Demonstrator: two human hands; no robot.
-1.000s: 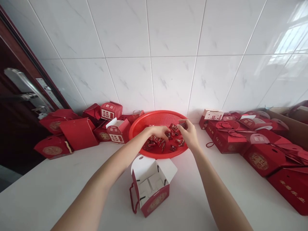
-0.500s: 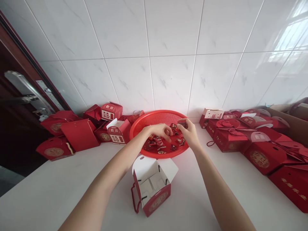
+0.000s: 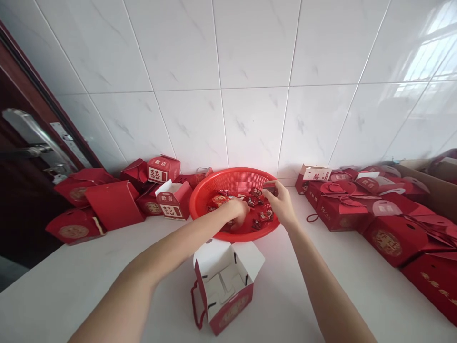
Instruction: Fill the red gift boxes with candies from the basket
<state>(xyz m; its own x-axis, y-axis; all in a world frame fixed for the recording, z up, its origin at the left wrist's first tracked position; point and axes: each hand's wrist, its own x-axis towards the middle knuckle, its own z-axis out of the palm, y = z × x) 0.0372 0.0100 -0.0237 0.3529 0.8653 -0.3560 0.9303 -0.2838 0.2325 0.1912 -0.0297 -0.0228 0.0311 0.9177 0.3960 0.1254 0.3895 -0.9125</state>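
Observation:
A red plastic basket [image 3: 233, 174] holds several small red wrapped candies [image 3: 264, 215]. My left hand [image 3: 238, 210] reaches down among them at the basket's near side, slightly blurred, with its fingertips hidden. At the right rim, my right hand [image 3: 280, 200] pinches a small dark red wrapped candy [image 3: 270, 189] between thumb and fingers. In front of the basket stands an opened red gift box [image 3: 232, 314] with a white inside, its flaps folded out and a red cord handle hanging on its left. Its visible bottom bears no candies.
Folded red gift boxes [image 3: 114, 202] cluster on the left of the white table [image 3: 135, 267]. More red boxes [image 3: 342, 209] line the right, near a cardboard carton [image 3: 424, 174]. A tiled wall [image 3: 250, 128] rises behind, and a dark door with a metal handle [image 3: 35, 133] is at the left.
My left hand has moved down and toward the near side of the basket, its fingers now lower among the candies. My right hand stays at the right rim with its candy.

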